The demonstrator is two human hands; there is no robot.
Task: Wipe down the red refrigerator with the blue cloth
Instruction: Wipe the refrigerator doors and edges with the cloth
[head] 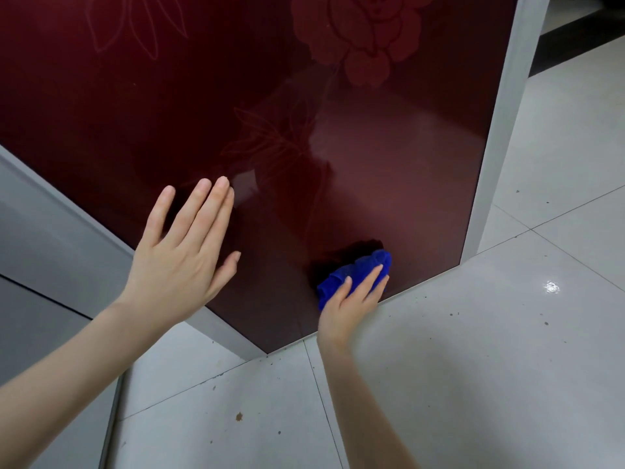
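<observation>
Your right hand (351, 301) presses the bunched blue cloth (355, 274) flat against the fridge (372, 157), fingers laid over it rather than curled around it. The cloth sits low on the glossy red door, just above the bottom edge and near the floor (473, 350). Your left hand (182, 258) is spread flat, fingers straight and mostly together, palm toward the door's lower left part, holding nothing.
</observation>
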